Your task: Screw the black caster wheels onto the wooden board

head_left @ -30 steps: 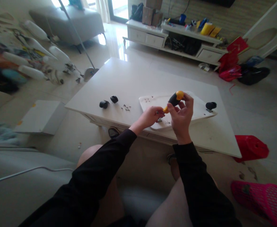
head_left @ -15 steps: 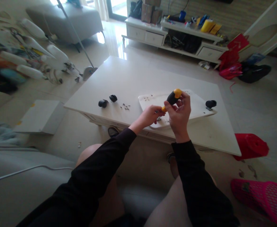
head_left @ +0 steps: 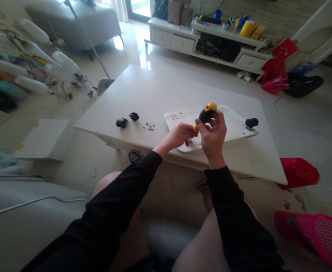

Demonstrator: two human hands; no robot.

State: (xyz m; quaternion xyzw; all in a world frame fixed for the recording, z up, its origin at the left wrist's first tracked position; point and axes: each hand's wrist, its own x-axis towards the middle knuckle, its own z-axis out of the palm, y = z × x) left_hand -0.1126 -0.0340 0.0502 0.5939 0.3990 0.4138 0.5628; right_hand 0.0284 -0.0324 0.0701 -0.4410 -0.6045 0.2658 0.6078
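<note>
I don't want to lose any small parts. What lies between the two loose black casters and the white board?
Several small screws lie scattered between the black casters and the white board, seen in the head view.

A black-and-yellow screwdriver (head_left: 207, 113) slants over a white panel (head_left: 234, 128), its rounded yellow end uppermost. The panel lies flat on the worktop (head_left: 112, 100), small dark holes near its corners and a black caster (head_left: 251, 122) on its right end. Left of it sit small loose screws (head_left: 149, 127) and two more black casters (head_left: 121, 122).
</note>
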